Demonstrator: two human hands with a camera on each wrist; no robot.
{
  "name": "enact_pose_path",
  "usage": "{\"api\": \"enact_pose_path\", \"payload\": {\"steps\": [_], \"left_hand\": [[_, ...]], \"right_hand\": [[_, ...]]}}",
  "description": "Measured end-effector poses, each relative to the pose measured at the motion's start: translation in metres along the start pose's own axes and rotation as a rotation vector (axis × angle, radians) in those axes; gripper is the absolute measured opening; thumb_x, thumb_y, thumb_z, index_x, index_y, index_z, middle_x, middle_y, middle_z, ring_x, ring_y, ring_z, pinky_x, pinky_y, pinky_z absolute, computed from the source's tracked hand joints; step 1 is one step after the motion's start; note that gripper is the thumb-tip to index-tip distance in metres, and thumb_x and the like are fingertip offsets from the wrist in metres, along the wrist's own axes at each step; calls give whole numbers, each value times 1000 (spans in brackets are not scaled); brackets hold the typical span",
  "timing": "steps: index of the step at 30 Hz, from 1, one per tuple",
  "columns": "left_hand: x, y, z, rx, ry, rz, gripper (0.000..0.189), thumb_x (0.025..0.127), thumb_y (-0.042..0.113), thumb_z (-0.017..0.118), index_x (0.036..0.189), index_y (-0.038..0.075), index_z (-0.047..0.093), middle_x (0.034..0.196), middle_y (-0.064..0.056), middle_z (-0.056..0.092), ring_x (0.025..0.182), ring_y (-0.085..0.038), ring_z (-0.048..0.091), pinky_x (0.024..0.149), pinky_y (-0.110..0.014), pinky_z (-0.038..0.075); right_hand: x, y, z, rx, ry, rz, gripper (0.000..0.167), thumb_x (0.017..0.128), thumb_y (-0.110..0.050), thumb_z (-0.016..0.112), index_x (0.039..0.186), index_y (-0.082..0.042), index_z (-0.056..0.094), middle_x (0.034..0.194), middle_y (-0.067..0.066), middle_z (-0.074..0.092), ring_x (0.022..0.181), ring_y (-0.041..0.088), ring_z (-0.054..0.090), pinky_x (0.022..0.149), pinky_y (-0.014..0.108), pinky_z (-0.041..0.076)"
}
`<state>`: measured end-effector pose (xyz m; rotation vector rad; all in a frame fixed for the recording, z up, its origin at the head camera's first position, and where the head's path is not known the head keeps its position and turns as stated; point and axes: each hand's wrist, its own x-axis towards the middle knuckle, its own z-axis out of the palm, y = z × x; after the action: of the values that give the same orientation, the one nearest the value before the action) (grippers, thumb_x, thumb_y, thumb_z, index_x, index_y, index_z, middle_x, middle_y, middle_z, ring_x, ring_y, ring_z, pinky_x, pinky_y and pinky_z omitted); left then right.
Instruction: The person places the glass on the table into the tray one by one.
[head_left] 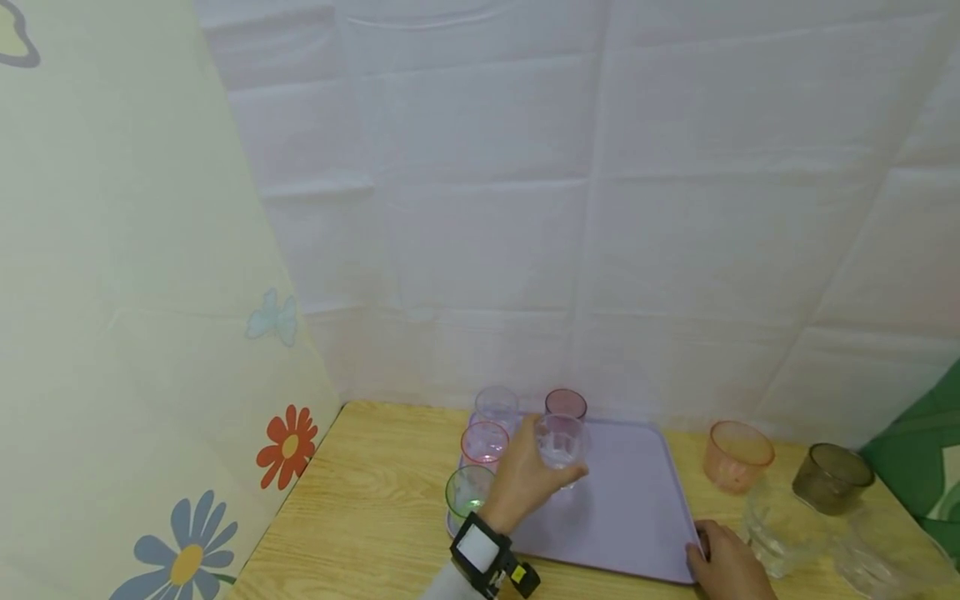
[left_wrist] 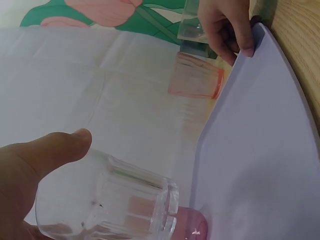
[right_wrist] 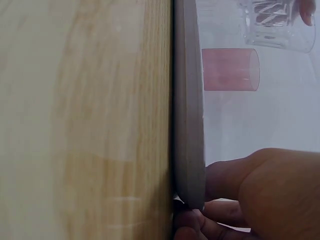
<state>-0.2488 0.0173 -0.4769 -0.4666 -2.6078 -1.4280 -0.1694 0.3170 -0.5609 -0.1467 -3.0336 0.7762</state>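
Note:
My left hand [head_left: 525, 479] grips a clear drinking glass [head_left: 561, 446] above the lavender tray [head_left: 622, 517]. In the left wrist view the glass [left_wrist: 115, 200] lies between thumb and fingers, its base toward the tray; most of the fingers are hidden. At the tray's near right corner my right hand [head_left: 727, 562] pinches the rim, thumb on top and fingers beneath, as the right wrist view shows. A pinkish-purple glass [head_left: 566, 403] stands at the tray's back, just behind the held glass. Down the left side stand a clear glass [head_left: 497, 403], a pink-rimmed glass [head_left: 484, 443] and a green one [head_left: 470, 492].
Right of the tray, on the wooden table [head_left: 352, 492], stand an orange glass [head_left: 738, 457], a dark smoky glass [head_left: 832, 479] and clear glassware [head_left: 783, 529] near my right hand. A white sheet [head_left: 480, 208] hangs behind the table; a flower-patterned cloth [head_left: 150, 333] hangs at left.

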Motion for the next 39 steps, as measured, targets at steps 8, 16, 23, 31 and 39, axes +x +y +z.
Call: {"api": "enact_pose_path", "payload": {"steps": [8,16,23,31,39], "left_hand": [[-1,-6,11,6,-12,-25,99,76,42,95,153,3,46,141,-16,66,126,-30,67,105,-47,56],[0,-17,24,20,-17,-55,98,75,41,97,151,5,48,138,-16,67,123,-31,68,102,-48,57],[4,-25,32,-7,-8,-48,94,73,41,97,147,7,52,135,-13,69,120,-30,70,101,-45,57],[6,-31,37,-26,-1,-61,92,72,38,98,146,6,53,135,-14,69,122,-31,69,103,-44,57],[8,-35,41,-20,7,-48,91,72,38,98,145,3,54,133,-16,70,120,-32,70,102,-45,57]], "right_hand": [[-1,-2,-3,5,-36,14,40,93,-10,69,118,20,61,84,6,60,77,21,57,67,40,48],[-1,-1,-3,-4,-46,8,41,93,-10,69,119,21,60,85,6,61,78,21,58,68,41,49],[-1,-1,-2,-8,-26,3,40,93,-10,69,118,20,61,84,6,59,77,21,56,67,40,47],[-3,-3,-2,-15,-3,-8,41,92,-10,70,119,20,61,84,6,59,78,21,57,69,41,48],[-3,-4,-3,-15,-5,-2,42,92,-10,70,118,21,60,84,7,60,78,22,58,69,42,49]]}}
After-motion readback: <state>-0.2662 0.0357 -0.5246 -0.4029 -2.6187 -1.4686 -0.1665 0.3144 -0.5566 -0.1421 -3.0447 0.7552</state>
